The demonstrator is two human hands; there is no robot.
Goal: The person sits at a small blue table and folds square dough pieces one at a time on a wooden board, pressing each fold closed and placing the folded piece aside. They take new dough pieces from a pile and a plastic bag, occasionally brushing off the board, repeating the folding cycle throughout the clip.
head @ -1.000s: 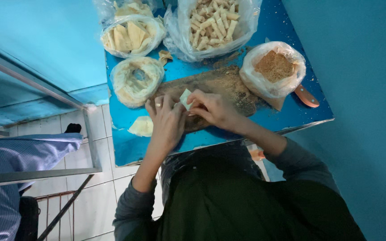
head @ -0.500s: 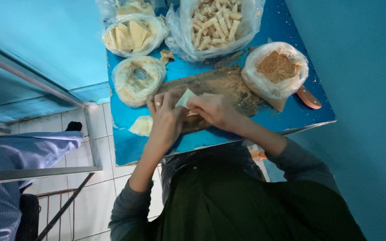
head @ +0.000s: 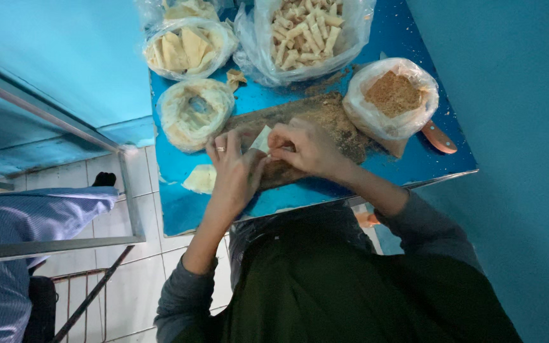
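Two hands, the left hand [head: 233,168] and the right hand [head: 306,147], meet over one wooden board [head: 344,124] on one blue table [head: 414,38]. I count four open plastic bags: one of rolled sticks [head: 306,28], one of brown crumbs [head: 394,95], one of flat pale sheets [head: 185,47], one of coiled wrapper [head: 192,111]. One knife handle [head: 438,136] shows. One ring [head: 221,148] sits on a finger.

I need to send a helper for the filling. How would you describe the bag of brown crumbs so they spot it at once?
Start at the blue table and find the wooden board in its middle. The bag of brown crumbs sits at the board's right end, next to an orange knife handle. It alone holds fine brown crumbs; the other bags hold pale sheets or rolled sticks.
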